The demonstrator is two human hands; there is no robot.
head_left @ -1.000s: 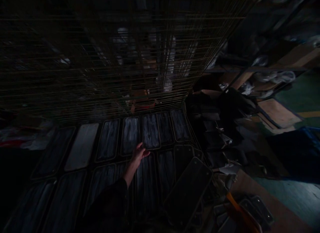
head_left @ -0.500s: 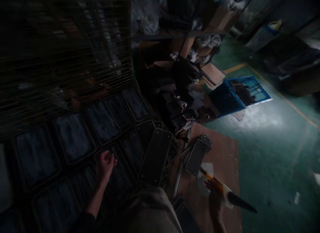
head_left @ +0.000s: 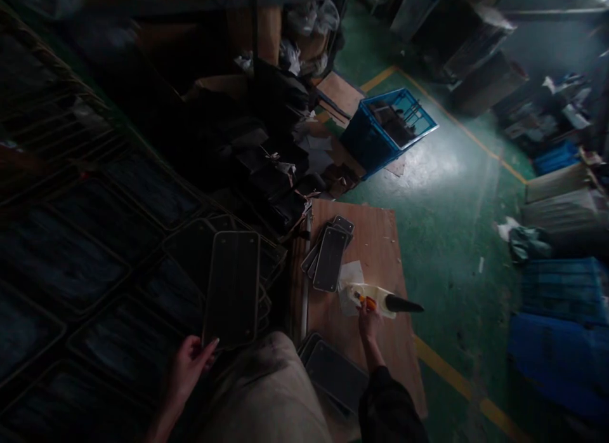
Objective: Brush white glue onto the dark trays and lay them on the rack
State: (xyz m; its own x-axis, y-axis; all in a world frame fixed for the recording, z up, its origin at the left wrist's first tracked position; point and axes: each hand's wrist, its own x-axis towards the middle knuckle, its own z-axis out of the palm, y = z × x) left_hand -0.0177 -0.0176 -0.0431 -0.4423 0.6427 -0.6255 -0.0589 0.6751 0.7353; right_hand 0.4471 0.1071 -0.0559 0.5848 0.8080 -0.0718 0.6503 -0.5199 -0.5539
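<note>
My left hand (head_left: 190,363) pinches the lower left corner of a dark rectangular panel (head_left: 232,290) with rounded corners and small light dots near its corners. This panel lies on top of other dark panels beside my knee. My right hand (head_left: 370,322) is closed around a slim orange-handled tool (head_left: 367,301). The tool's tip is at a cream-coloured holder (head_left: 380,298) with a long black end; the dim light hides what kind each is. Under the holder, a pale sheet (head_left: 351,275) rests on the wooden board (head_left: 375,240).
A small pile of dark panels (head_left: 330,259) sits on the board, with more panels (head_left: 335,373) at its near edge. Large framed panels (head_left: 99,221) spread out on the left. A blue crate (head_left: 375,145) stands on the green floor (head_left: 442,214); blue bins (head_left: 561,348) are at right.
My left hand has moved from above the framed panels to the dark panel's corner and grips it. My right hand has brought the orange-handled tool to the cream holder. The view has swung right.
</note>
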